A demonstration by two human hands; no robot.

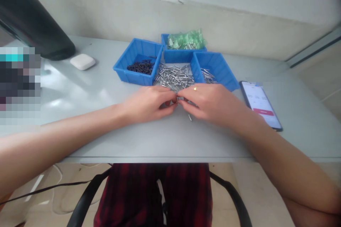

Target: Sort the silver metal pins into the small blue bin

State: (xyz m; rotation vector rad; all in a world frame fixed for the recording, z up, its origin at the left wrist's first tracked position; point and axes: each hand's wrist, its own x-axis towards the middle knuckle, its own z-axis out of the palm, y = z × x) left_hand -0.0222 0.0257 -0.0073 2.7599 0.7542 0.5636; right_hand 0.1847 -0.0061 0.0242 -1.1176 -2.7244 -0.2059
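My left hand (149, 103) and my right hand (213, 102) meet fingertip to fingertip just in front of a heap of thin silver metal pins (174, 75) on the table. Both are closed in a pinch; whatever lies between the fingertips is too small and covered to name. One loose pin (189, 117) rests on the table below my right fingers. Left of the heap stands a blue bin (123, 68) with dark, screw-like pieces (142, 66) in it. A second blue bin (223, 72), on the right, contains more silver pins (208, 76).
Behind the heap, a third blue bin (181, 56) holds green plastic bags (188, 39) of metal parts. A phone (259, 104) lies to the right. At the left are a white case (82, 61) and a dark cylinder (39, 21). The table's front edge (160, 159) runs above my lap.
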